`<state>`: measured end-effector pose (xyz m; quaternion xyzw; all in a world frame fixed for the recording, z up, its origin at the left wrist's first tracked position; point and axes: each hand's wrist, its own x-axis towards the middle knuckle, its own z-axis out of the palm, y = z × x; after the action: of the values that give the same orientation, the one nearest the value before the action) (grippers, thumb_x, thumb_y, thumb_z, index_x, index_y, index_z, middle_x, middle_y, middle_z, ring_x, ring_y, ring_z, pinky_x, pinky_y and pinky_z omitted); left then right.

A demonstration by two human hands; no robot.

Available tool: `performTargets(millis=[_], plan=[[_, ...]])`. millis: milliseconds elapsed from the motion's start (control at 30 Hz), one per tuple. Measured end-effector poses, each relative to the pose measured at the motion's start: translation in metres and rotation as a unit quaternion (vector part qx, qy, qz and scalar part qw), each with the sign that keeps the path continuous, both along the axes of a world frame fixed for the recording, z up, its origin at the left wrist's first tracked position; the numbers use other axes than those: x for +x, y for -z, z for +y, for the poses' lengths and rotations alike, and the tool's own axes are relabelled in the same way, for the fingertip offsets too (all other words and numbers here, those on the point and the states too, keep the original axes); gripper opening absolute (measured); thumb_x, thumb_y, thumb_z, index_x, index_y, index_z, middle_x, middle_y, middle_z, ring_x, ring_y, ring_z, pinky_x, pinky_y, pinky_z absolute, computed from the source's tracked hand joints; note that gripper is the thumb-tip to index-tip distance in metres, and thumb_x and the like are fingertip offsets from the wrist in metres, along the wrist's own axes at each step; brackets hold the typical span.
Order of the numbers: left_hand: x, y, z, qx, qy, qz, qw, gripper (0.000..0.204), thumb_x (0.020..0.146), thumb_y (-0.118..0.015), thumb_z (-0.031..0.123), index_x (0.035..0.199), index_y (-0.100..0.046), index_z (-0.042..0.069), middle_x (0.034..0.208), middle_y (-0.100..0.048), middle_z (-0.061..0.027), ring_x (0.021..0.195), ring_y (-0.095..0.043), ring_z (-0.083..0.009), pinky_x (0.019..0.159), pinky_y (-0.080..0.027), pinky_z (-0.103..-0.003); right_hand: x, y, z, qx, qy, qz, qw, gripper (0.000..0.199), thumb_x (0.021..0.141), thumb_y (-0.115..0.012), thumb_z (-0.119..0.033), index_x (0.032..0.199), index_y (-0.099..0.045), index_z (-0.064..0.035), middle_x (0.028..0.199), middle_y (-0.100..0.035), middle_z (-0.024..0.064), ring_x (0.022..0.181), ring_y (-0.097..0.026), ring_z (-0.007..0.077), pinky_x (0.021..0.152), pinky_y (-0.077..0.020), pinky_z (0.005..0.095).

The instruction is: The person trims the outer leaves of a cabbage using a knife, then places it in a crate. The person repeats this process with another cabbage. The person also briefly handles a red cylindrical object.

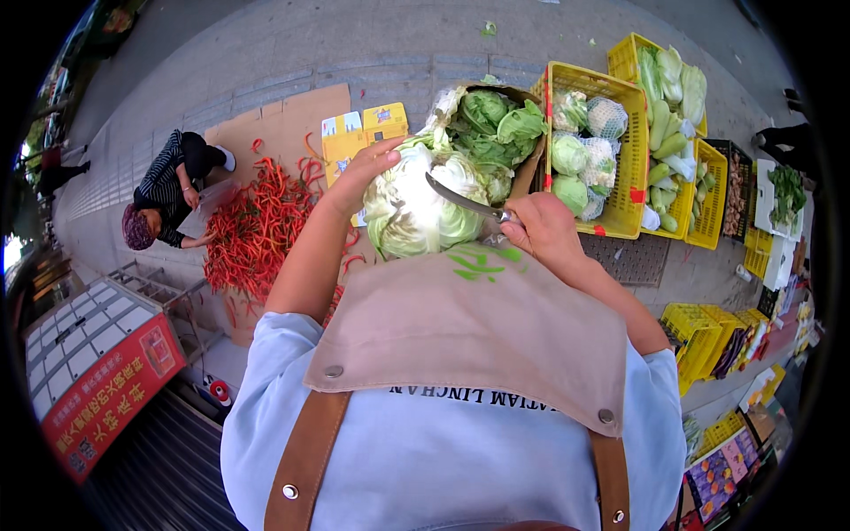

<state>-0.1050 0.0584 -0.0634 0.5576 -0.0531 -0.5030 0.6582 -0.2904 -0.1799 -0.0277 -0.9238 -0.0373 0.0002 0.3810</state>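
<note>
A large pale green-and-white cabbage (398, 212), cut side up and brightly lit, is in front of my chest. My left hand (365, 175) grips its left edge, fingers over the top leaves. In my right hand (547, 228) is a knife (465, 202) with a curved blade, held by the handle. The blade points left across the cabbage's right part; whether it touches the cabbage I cannot tell. Just beyond, green cabbage leaves (496, 124) fill a brown cardboard box (529, 170).
A yellow crate (634, 190) of wrapped cabbages and cauliflowers stands right, with more vegetable crates beyond. On the left, a person (168, 190) crouches beside red chili peppers (270, 221) on flattened cardboard (305, 111). Yellow cartons (343, 146) lie near my left hand.
</note>
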Motion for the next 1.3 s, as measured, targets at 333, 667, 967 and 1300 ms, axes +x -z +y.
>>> performTargets(millis=[333, 667, 967, 1300], plan=[[-0.011, 0.003, 0.006, 0.043, -0.010, -0.026, 0.999, 0.061, 0.078, -0.059, 0.034, 0.125, -0.044, -0.002, 0.119, -0.051, -0.0136, 0.109, -0.048, -0.0200, 0.091, -0.037, -0.030, -0.005, 0.010, 0.000, -0.042, -0.012, -0.033, 0.999, 0.025, 0.078, -0.059, -0.028, 0.090, -0.051, -0.0067, 0.074, -0.052, 0.0136, 0.070, -0.050, 0.0326, 0.059, -0.0416, 0.0433], [-0.015, 0.003, 0.006, 0.066, -0.012, -0.019, 0.998, 0.058, 0.079, -0.059, 0.029, 0.124, -0.043, -0.003, 0.120, -0.051, -0.0142, 0.108, -0.051, -0.0205, 0.092, -0.040, -0.031, -0.004, 0.027, 0.007, -0.054, 0.011, -0.051, 0.997, 0.026, 0.077, -0.059, -0.028, 0.089, -0.051, -0.0066, 0.076, -0.054, 0.0125, 0.072, -0.052, 0.0320, 0.060, -0.0434, 0.0427], [-0.014, 0.009, 0.009, 0.085, 0.000, -0.034, 0.996, 0.060, 0.077, -0.061, 0.032, 0.123, -0.045, -0.001, 0.122, -0.047, -0.0126, 0.112, -0.045, -0.0200, 0.094, -0.035, -0.030, -0.028, 0.062, -0.012, -0.056, 0.058, -0.035, 0.996, 0.022, 0.081, -0.054, -0.029, 0.088, -0.053, -0.0076, 0.072, -0.053, 0.0136, 0.068, -0.051, 0.0318, 0.059, -0.0416, 0.0431], [-0.007, 0.020, 0.012, 0.066, 0.011, -0.003, 0.998, 0.061, 0.076, -0.062, 0.031, 0.124, -0.044, -0.002, 0.125, -0.045, -0.0125, 0.111, -0.046, -0.0203, 0.093, -0.036, -0.031, -0.017, 0.045, -0.014, -0.002, -0.009, -0.087, 0.996, 0.021, 0.082, -0.054, -0.027, 0.087, -0.052, -0.0069, 0.070, -0.051, 0.0120, 0.067, -0.050, 0.0310, 0.058, -0.0407, 0.0424]])
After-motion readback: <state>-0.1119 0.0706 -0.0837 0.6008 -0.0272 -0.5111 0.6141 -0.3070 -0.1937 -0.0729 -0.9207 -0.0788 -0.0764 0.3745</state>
